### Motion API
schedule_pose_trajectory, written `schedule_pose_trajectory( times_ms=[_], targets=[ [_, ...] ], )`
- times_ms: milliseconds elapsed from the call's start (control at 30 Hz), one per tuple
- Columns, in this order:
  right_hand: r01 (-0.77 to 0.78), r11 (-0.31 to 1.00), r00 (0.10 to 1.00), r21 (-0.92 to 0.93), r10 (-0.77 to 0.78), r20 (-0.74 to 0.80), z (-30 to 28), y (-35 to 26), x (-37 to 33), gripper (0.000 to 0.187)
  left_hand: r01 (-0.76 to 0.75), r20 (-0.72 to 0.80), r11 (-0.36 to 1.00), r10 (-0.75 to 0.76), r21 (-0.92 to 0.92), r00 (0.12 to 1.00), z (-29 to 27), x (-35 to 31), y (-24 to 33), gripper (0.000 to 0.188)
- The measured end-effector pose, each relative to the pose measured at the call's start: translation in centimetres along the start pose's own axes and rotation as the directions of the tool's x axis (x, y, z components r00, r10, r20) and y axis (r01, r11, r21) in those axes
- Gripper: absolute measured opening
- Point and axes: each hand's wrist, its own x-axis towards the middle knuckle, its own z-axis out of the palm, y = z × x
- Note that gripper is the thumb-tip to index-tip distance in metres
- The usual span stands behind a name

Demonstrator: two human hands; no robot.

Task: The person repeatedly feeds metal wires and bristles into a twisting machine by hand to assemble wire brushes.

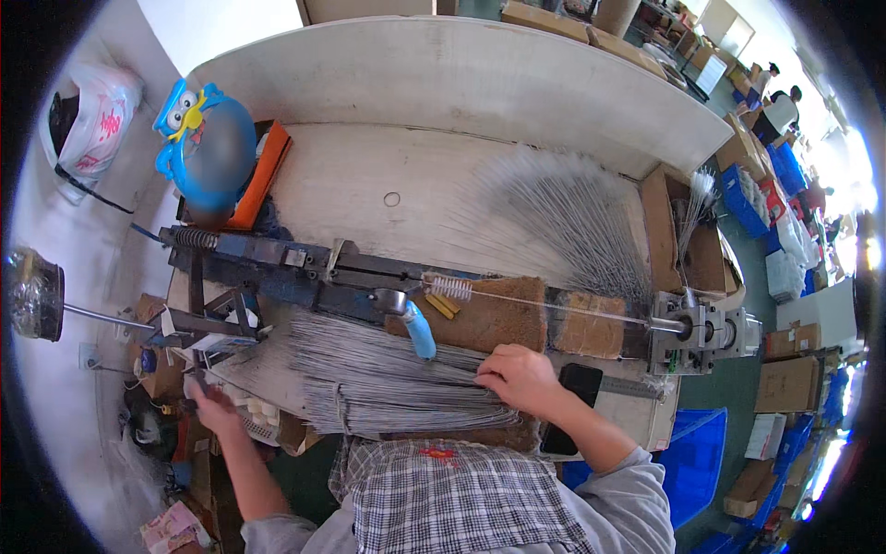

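grey wires (397, 377) lie by the right hand (521, 377)

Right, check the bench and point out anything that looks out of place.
A small ring lies alone on the pale benchtop, apart from the grey wires at the right hand, so it looks stray; what it belongs to isn't clear.

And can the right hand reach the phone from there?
Probably yes. The phone lies just beside the right hand. Only that arm's own forearm crosses over it, so the hand would likely just need to draw back from the wires.
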Motion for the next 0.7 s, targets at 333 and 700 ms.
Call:
schedule_pose_trajectory(
  times_ms=[333, 700],
  targets=[
    [-0.140, 0.989, 0.978, -0.037, 0.132, -0.164, -3.9, -0.6, -2.6, 0.009, 0.065, 0.181, 0.995, -0.051, -0.074, 0.982, 0.6, -3.7, -3.6, 0.032],
    [-0.158, 0.921, 0.973, -0.357, 0.082, -0.217, -7.4, 0.9, -5.7, 0.016, 0.386, 0.832, 0.893, -0.387, 0.231, 0.398, 8.5, -24.4, -5.6, 0.020]
  ],
)
